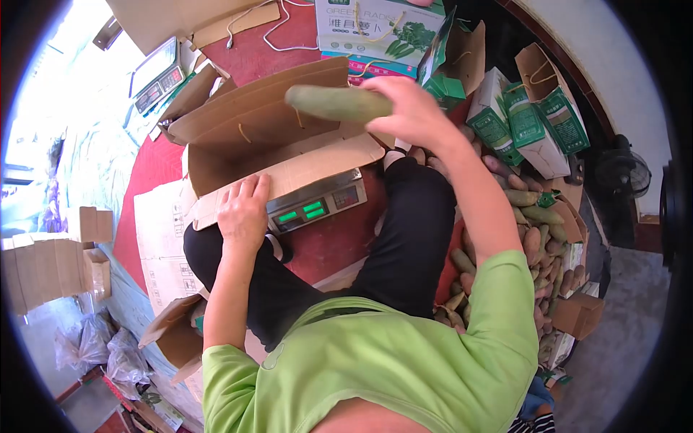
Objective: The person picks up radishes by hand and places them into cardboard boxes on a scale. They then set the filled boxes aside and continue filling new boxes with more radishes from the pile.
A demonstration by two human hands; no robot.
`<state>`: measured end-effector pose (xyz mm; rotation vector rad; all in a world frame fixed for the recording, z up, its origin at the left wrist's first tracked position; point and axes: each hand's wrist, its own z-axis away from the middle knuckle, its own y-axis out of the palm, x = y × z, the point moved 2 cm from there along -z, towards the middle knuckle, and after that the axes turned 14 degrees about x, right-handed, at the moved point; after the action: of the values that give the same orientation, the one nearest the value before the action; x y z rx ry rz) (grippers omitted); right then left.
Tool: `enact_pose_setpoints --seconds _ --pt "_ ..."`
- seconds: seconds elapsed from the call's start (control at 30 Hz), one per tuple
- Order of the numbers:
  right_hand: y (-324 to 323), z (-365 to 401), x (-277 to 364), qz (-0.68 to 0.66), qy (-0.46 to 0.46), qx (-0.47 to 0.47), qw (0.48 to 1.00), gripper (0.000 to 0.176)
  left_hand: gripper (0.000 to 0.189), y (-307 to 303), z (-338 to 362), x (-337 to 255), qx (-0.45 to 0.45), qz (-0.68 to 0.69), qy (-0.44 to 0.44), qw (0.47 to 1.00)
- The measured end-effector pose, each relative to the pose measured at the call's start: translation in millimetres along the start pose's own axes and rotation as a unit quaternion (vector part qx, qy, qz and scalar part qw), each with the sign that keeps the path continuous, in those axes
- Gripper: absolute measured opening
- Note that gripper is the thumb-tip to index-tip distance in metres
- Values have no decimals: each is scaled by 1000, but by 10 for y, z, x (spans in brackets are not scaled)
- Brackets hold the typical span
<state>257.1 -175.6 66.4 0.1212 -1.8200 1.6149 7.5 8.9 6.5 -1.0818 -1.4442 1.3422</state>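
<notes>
My right hand (408, 112) is closed round one end of a long green radish (333, 103), held over the right part of an open cardboard box (263, 148). Motion blurs the radish a little. My left hand (243, 209) lies on the near flap (310, 169) of that box, fingers stretched out over it; its thumb is not plain to see. The box stands on a digital scale (317, 209) with lit green digits, between my legs. Shadow hides much of the inside of the box.
A pile of radishes (545, 252) lies to my right. Printed cartons (379, 29) stand ahead, with more green and white cartons (523, 115) at the right. Another scale (157, 79) sits at the upper left. A white cable (271, 32) crosses the red floor. A fan (622, 172) is far right.
</notes>
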Motion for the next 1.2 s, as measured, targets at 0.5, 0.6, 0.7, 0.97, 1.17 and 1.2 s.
enact_pose_setpoints --seconds 0.5,0.6,0.7,0.97,1.17,1.2 --pt "1096 -898 -40 8 56 306 950 39 29 -1 -13 4 -14 -1 1 1000" --pt "871 -702 -79 -66 35 252 965 34 29 10 -8 5 -17 6 2 1000" --pt "530 -436 -230 -161 -6 122 979 31 31 -10 -29 -25 -13 3 2 1000" --pt "722 1412 -1820 -327 205 -181 905 27 35 25 -40 -53 8 -7 -24 1000" --pt "2393 3587 -2370 -160 485 -53 858 22 44 52 -37 -68 10 -21 -29 999" --pt "2635 3872 -2258 -137 527 -34 838 17 43 59 -39 -61 4 -29 -26 999"
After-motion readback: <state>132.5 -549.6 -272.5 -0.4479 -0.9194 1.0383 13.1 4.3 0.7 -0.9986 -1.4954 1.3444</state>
